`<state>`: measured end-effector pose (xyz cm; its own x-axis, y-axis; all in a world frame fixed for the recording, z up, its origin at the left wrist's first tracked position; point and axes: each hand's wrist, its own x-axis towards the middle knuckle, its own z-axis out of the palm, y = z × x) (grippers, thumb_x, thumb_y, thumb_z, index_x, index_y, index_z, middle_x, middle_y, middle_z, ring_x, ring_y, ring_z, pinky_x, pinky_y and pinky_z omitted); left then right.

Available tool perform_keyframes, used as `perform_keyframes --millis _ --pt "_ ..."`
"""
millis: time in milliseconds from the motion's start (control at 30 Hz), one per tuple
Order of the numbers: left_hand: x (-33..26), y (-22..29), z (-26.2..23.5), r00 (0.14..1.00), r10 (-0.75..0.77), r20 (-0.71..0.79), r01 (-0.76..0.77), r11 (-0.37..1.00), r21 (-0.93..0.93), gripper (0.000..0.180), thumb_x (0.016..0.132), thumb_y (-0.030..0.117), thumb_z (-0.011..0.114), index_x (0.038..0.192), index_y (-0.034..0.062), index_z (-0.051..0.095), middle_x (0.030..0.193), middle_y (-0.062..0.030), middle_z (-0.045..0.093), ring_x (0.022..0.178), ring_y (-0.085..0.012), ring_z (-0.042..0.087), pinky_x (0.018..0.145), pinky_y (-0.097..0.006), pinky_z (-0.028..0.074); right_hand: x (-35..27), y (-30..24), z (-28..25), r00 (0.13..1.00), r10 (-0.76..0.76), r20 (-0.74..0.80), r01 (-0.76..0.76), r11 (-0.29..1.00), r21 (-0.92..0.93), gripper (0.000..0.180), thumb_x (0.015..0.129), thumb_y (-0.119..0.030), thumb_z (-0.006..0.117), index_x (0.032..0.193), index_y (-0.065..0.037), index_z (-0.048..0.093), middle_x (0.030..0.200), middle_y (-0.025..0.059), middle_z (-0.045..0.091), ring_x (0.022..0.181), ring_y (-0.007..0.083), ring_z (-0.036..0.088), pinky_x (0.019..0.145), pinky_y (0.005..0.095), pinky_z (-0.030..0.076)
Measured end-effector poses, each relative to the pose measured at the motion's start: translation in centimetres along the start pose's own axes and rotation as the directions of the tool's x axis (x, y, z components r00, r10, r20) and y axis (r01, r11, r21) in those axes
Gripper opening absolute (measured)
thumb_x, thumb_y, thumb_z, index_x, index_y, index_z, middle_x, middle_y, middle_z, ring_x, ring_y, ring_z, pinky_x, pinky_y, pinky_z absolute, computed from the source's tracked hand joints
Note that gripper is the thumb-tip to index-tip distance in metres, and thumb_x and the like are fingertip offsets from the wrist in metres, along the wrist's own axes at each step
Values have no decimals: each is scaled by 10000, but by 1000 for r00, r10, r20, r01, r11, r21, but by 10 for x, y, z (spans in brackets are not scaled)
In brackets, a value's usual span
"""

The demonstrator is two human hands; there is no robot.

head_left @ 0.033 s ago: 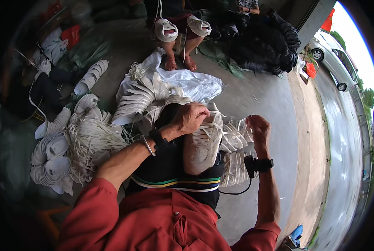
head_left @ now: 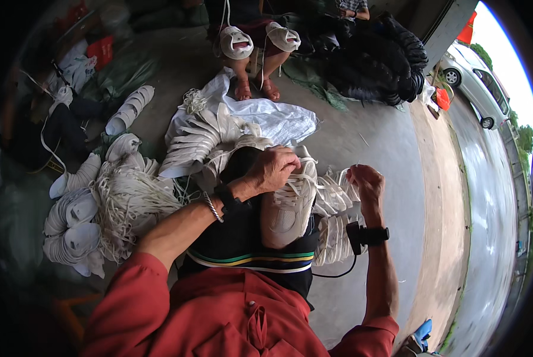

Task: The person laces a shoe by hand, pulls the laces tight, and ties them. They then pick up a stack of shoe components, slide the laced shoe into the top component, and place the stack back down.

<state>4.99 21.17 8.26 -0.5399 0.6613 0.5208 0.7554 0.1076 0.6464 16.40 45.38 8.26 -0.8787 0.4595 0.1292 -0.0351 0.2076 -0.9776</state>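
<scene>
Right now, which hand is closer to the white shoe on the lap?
Left. The left hand grips the white shoe at its top; the right hand is raised off to its right, apart from it, seemingly pinching a lace.

Place: an informal shoe-making workspace on a concrete floor (head_left: 368,143), open to the street.
Stock: heaps of white shoe uppers (head_left: 195,140) and loose white laces (head_left: 132,199) lie across the floor.
Workers: another seated person (head_left: 254,41) holds white shoes too.
Outside: a parked car (head_left: 472,83) and wet road (head_left: 487,196) at the right edge.
</scene>
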Motion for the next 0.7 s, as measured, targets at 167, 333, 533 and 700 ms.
perform_keyframes --millis 167,333,533,700 --pt "3 -12 21 998 -17 58 8 988 157 77 717 60 546 709 65 622 732 -80 583 763 -273 568 703 -370 437 -32 -6 41 952 249 180 -248 968 -30 185 825 -137 605 839 44 640 651 26 589 543 66 493 488 214 379" --pt "7 -14 30 997 -76 23 75 995 62 83 716 64 551 688 60 629 711 -92 592 735 -287 577 678 -379 450 -25 9 61 987 0 158 41 966 -257 193 780 -157 631 816 32 638 561 94 575 524 127 536 502 290 420" --pt "4 -21 34 993 -114 -6 114 993 35 89 729 79 558 702 61 641 709 -103 613 714 -293 584 669 -382 458 -18 9 69 986 -143 88 165 920 -354 175 764 -136 610 718 28 572 623 191 578 564 299 593 526 349 445" --pt "5 -17 31 987 -161 9 161 987 11 95 732 82 557 716 64 649 721 -103 622 719 -289 588 674 -377 460 -17 8 74 972 -225 64 233 895 -381 164 773 -117 590 700 20 538 634 194 572 591 345 581 532 372 444"
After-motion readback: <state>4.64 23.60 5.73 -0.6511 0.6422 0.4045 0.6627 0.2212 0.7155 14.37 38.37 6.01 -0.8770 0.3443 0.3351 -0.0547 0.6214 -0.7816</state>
